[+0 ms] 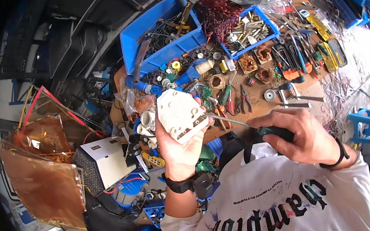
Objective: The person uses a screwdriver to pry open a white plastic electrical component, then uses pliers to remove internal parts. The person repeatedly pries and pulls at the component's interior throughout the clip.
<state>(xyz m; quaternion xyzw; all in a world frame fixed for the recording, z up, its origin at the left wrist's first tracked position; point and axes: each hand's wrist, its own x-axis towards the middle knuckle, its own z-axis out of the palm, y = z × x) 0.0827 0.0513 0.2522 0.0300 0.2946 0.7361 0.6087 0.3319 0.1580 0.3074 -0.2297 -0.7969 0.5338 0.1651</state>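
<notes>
While the left hand holds the white plastic housing up in the air near the edge of the bench, the right hand points a screwdriver at its right side. The left fingers are bent around the housing from below and support it; the right fingers are closed about the dark green handle. Whether the tip presses on the plastic or only stands just beside it, I cannot tell. In my judgement, the main danger is a slip: the left fingertips lie very near to the tip, so a push with too much force could send the steel into them. Because only one palm gives support, a strong sideways push could also turn the housing, or chip its edge. If the housing falls, it could land among the white pipe-like pieces and other clutter close by, where any loose part would be hard to find.
</notes>
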